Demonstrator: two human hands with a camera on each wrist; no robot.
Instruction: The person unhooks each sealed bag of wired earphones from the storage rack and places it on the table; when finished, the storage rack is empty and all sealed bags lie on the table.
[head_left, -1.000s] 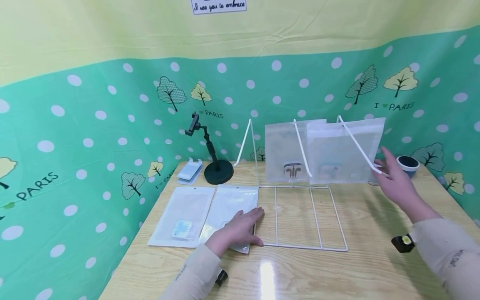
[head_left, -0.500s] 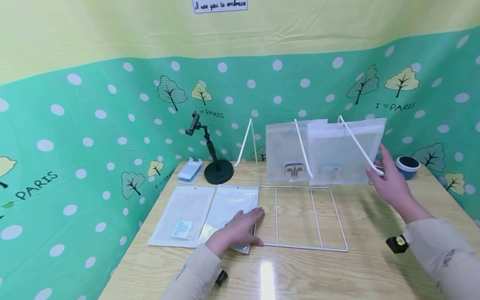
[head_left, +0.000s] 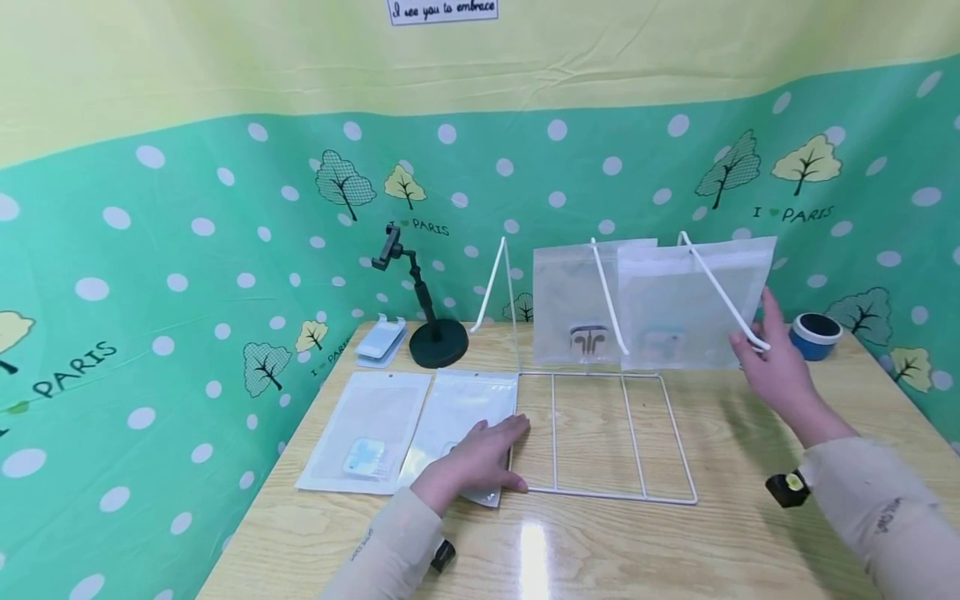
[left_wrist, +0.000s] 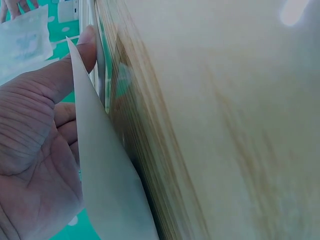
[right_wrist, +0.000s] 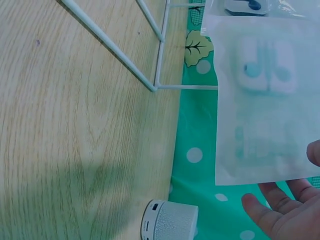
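At lower centre of the head view, the left hand (head_left: 480, 458) lies flat, fingers straight, pinning a frosted plastic pouch (head_left: 457, 429) to the wooden table (head_left: 735, 533) beside the white wire rack (head_left: 600, 433). Farther back at right, the right hand (head_left: 776, 367), fingers extended and open, touches the edge of a translucent earphone pouch (head_left: 690, 304) hung on the rack's slanted arm. Judged from here, steadying the rack's base while nudging that pouch gently along the arm would keep it square and avoid tipping.
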